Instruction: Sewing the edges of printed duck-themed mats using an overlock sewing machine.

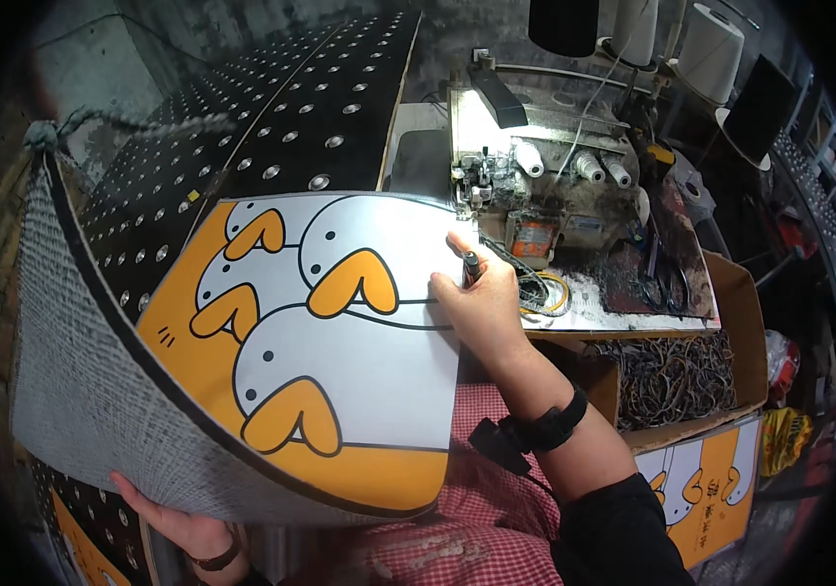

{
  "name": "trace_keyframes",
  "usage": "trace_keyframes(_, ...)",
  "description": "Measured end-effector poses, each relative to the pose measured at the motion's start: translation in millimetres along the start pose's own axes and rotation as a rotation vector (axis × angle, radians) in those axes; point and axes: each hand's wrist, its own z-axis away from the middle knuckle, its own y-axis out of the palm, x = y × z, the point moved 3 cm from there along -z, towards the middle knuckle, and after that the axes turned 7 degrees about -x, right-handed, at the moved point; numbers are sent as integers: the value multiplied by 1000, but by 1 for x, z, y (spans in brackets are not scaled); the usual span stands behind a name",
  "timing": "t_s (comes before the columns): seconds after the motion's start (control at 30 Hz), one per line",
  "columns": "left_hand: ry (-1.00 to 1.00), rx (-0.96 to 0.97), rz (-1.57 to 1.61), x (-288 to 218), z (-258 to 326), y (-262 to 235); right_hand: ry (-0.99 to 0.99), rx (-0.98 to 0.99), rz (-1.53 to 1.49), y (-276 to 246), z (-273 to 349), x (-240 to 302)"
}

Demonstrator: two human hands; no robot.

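Two hands hold a large printed mat, orange with white duck-like figures, curved up over the person's lap. The right hand presses on the mat's right edge close to the needle area of the grimy sewing machine, fingers closed around a small dark tool, possibly a clipper. The left hand supports the mat's grey underside from below, fingers spread under the lower edge. A cardboard box of dark trimmings sits beside the machine.
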Motion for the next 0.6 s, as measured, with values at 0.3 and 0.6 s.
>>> trace_keyframes(0.3, -118, 141, 91, 23, 1, -5, -59, -96, -64, -4, -6, -17)
trace_keyframes(0.6, -57, 268, -83, 67, -17, 29, -56, 51, -215, -21, 63, -12)
